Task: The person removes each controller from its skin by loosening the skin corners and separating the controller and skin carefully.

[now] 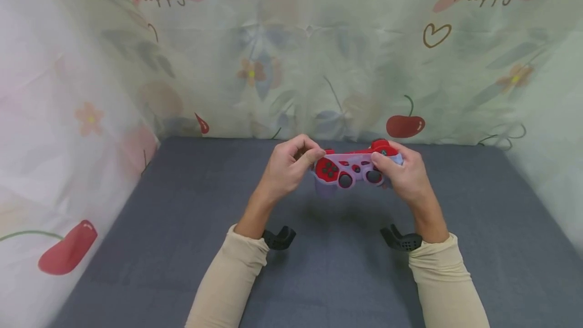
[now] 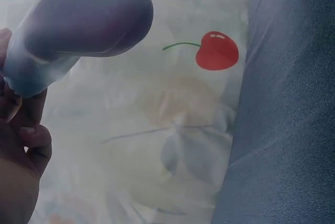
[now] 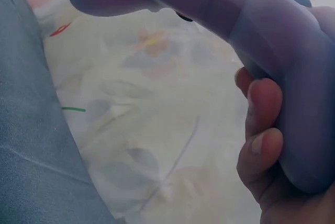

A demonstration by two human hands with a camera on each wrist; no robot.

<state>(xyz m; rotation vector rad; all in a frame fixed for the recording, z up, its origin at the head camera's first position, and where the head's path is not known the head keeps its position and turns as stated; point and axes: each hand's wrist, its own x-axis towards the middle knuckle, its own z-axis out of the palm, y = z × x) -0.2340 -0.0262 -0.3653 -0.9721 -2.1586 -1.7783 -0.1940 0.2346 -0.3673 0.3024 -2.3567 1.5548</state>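
Observation:
A red game controller (image 1: 327, 170) with black sticks is held up over the table, partly inside a purple-blue silicone cover (image 1: 350, 158). Bare red shows along its top edge and at the upper right corner. My left hand (image 1: 289, 163) pinches the cover's edge at the upper left corner. My right hand (image 1: 410, 176) grips the right end, thumb on the front face. In the right wrist view, curled fingers (image 3: 264, 103) wrap the covered handle (image 3: 309, 109). The left wrist view shows the covered left handle (image 2: 94, 20) hanging free of the left palm.
A dark grey cloth (image 1: 337, 282) covers the table. Behind it and at the sides hangs a pale printed curtain (image 1: 309, 54) with cherries and flowers. Black wrist mounts (image 1: 280, 238) stick out inward below both hands.

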